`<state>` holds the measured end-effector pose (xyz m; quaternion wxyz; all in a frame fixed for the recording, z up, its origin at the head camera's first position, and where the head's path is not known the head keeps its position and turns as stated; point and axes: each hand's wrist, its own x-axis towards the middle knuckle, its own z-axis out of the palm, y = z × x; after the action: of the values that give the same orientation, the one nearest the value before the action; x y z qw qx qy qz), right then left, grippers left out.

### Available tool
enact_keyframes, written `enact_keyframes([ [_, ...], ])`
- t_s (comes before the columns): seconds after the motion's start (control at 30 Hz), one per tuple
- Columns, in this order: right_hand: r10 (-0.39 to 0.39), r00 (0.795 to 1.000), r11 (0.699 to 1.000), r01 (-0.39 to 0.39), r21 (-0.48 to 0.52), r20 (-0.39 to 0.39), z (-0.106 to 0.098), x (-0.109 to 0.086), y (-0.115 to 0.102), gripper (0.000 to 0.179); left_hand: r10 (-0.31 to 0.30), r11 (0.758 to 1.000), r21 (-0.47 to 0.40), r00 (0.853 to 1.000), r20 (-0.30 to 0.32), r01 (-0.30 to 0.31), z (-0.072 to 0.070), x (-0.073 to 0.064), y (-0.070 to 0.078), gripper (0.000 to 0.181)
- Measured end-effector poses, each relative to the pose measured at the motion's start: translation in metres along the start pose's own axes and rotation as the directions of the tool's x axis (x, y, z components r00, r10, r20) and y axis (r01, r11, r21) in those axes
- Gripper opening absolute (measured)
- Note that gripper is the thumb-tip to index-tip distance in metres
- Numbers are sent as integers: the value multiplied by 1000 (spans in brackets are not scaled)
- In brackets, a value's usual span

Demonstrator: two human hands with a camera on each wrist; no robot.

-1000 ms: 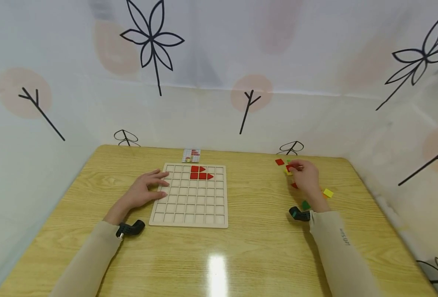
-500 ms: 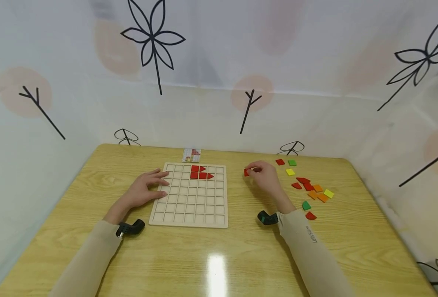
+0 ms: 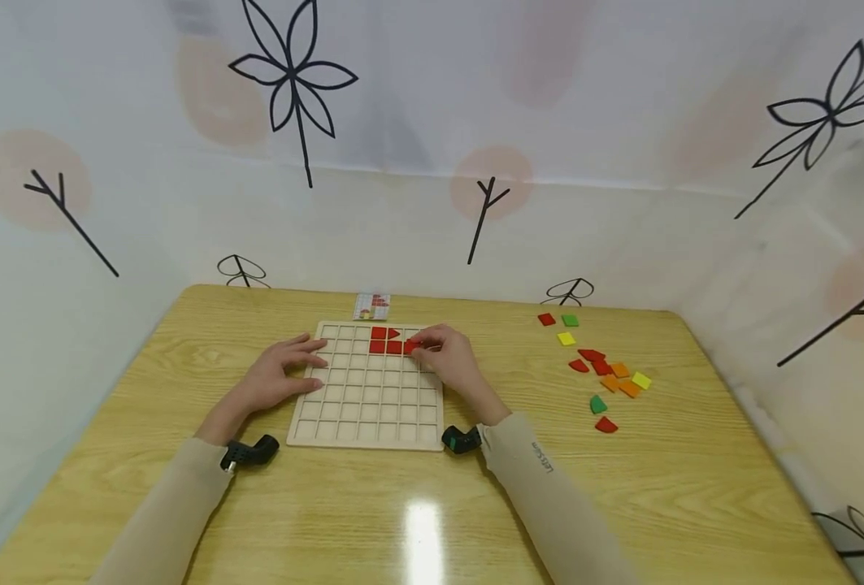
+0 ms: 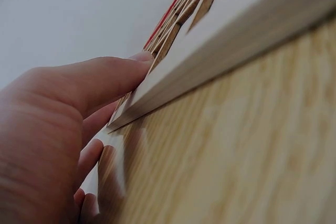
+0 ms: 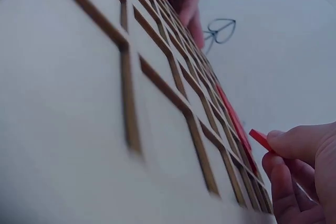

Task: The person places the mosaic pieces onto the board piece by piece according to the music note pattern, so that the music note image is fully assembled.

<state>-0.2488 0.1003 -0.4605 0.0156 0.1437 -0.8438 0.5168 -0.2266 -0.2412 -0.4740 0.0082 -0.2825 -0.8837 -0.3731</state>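
Observation:
A pale wooden grid board lies on the table, with several red tiles set in cells near its far edge. My right hand pinches a red tile between thumb and fingers, close over the board beside those tiles. The right wrist view shows this tile thin and tilted, its far part hidden by the fingertips. At the board's left edge rests my left hand, fingers spread and relaxed. In the left wrist view its thumb reaches onto the board's rim.
Behind the board lies a small printed card. Loose tiles are scattered on the right of the table, among them a green one, a yellow one, an orange one and a red one. A patterned cloth wall stands behind.
My right hand has moved left from the scattered tiles to the board, carrying a red tile. My left hand has stayed at the board's left edge.

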Motion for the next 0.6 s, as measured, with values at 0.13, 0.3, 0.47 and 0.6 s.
enact_keyframes([
  [0.13, -10, 1000, 1000, 9, 15, 17, 19, 1, -6, 15, 3, 1000, 0, 1000, -3, -3, 1, -3, -2, 32],
  [0.3, -19, 999, 999, 18, 36, 44, 33, 4, -12, 13, 0, 1000, -2, 1000, -11, 0, 2, -4, -1, 32],
  [0.47, -47, 997, 999, 46, 23, 54, 40, 6, -14, 12, 2, 1000, -2, 1000, -9, -2, 1, -3, 2, 32],
  [0.6, -63, 996, 998, 61, 34, 55, 44, 7, -14, 12, 2, 1000, -2, 1000, -7, -2, -1, -2, 2, 32],
])
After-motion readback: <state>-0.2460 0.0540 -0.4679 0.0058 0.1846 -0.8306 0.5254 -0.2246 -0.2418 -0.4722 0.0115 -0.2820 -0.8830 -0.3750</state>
